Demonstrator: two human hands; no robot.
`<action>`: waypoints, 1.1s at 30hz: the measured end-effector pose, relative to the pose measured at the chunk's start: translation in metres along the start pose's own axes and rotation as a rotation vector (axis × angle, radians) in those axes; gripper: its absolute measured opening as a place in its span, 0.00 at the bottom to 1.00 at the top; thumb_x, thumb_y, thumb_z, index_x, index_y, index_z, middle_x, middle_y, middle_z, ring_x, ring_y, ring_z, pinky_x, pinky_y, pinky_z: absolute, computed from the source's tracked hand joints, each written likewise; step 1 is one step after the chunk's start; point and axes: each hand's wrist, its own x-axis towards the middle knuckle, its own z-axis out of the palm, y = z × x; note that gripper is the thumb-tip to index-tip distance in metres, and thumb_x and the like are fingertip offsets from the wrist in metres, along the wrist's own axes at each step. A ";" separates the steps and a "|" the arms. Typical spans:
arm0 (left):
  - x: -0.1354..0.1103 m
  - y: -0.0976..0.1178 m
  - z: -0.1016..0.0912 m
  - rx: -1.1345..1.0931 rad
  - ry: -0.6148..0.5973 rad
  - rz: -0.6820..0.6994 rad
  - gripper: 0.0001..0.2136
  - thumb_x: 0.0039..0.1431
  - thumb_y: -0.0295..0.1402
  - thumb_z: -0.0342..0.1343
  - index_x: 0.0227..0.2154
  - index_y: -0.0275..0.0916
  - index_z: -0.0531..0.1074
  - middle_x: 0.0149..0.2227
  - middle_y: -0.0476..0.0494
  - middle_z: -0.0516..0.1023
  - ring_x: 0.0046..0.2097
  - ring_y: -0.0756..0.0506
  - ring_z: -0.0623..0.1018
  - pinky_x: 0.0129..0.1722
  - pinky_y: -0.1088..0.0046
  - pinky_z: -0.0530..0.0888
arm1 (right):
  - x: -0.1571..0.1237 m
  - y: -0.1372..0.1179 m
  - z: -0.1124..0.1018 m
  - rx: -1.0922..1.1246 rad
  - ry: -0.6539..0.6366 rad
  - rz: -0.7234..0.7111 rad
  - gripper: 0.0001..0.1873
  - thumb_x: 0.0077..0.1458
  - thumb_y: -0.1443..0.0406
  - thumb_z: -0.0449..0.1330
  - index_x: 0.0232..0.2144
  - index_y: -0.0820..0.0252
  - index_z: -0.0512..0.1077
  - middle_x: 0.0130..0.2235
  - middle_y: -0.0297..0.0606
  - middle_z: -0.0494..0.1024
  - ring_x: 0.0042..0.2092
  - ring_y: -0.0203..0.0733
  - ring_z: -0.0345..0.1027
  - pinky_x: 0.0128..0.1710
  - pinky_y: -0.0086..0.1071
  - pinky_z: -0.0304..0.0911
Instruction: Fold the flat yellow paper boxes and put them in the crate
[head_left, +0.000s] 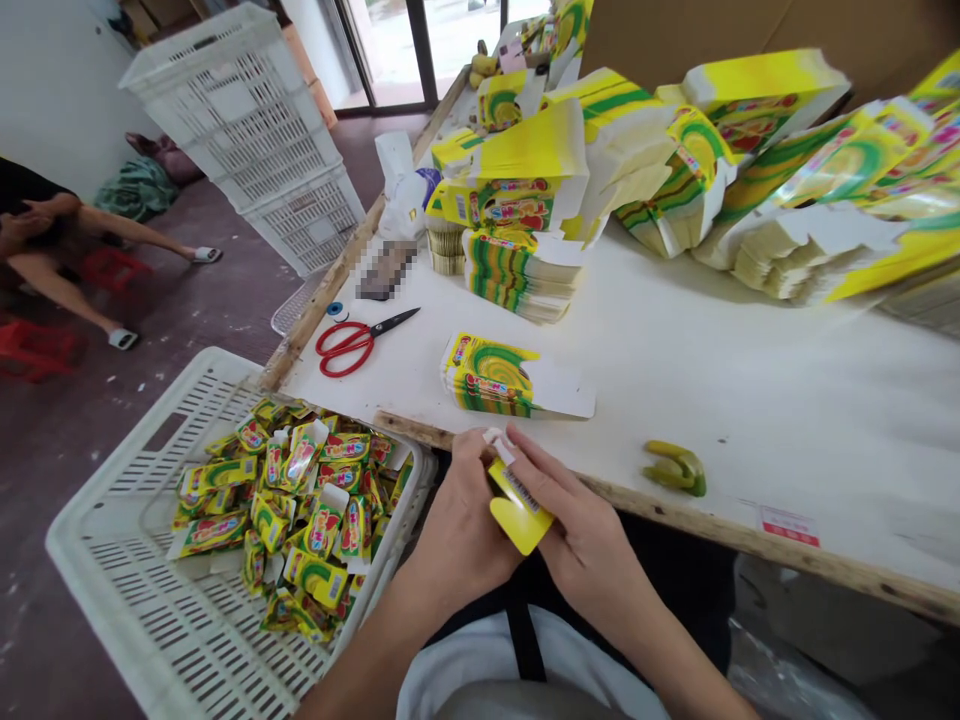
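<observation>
A small yellow carton (517, 510) with a barcode on its side is held between both hands, just below the table's front edge. My left hand (457, 530) grips its left side with fingers curled, thumb near the white top flap. My right hand (577, 540) wraps the right side, fingers pressed on the carton. A short stack of flat yellow-green cartons (491, 375) lies on the white table (750, 400) right above my hands.
A white slatted crate (135, 580) at my left holds several folded cartons (300, 510). Red-handled scissors (356, 340) lie near the table's left edge. Big piles of flat cartons (675, 170) fill the back. A green-yellow clip-like object (675, 468) lies right. A person sits far left.
</observation>
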 end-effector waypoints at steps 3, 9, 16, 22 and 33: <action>0.000 -0.002 -0.006 0.051 0.048 -0.105 0.29 0.47 0.29 0.62 0.51 0.39 0.56 0.49 0.36 0.67 0.51 0.38 0.71 0.49 0.56 0.71 | 0.004 0.007 -0.007 -0.047 0.071 -0.007 0.37 0.59 0.76 0.51 0.64 0.41 0.54 0.66 0.38 0.59 0.64 0.45 0.56 0.59 0.44 0.61; -0.003 -0.009 -0.027 0.094 0.038 -0.056 0.24 0.44 0.31 0.66 0.44 0.41 0.65 0.42 0.44 0.73 0.45 0.42 0.74 0.44 0.66 0.73 | 0.004 0.013 -0.021 -0.190 -0.151 -0.131 0.29 0.60 0.75 0.51 0.61 0.49 0.61 0.70 0.49 0.44 0.63 0.50 0.59 0.50 0.39 0.70; -0.003 -0.007 -0.030 0.129 0.042 0.008 0.28 0.42 0.36 0.69 0.46 0.39 0.65 0.43 0.43 0.76 0.44 0.43 0.76 0.44 0.67 0.73 | 0.009 0.009 -0.043 -0.181 -0.254 -0.079 0.15 0.56 0.72 0.56 0.45 0.55 0.72 0.60 0.50 0.67 0.57 0.49 0.68 0.50 0.41 0.69; 0.002 -0.001 -0.029 0.168 0.113 0.089 0.22 0.49 0.35 0.65 0.45 0.39 0.64 0.41 0.43 0.75 0.43 0.44 0.75 0.43 0.69 0.73 | 0.006 0.007 -0.021 -0.022 -0.033 0.070 0.18 0.54 0.69 0.59 0.47 0.55 0.64 0.60 0.50 0.64 0.61 0.51 0.61 0.54 0.44 0.65; -0.007 -0.035 -0.075 0.219 0.083 -0.160 0.23 0.50 0.46 0.62 0.46 0.40 0.68 0.40 0.44 0.77 0.39 0.43 0.77 0.39 0.67 0.75 | 0.029 0.010 -0.003 0.007 0.032 0.074 0.35 0.55 0.64 0.61 0.61 0.56 0.51 0.59 0.52 0.62 0.52 0.49 0.69 0.50 0.44 0.70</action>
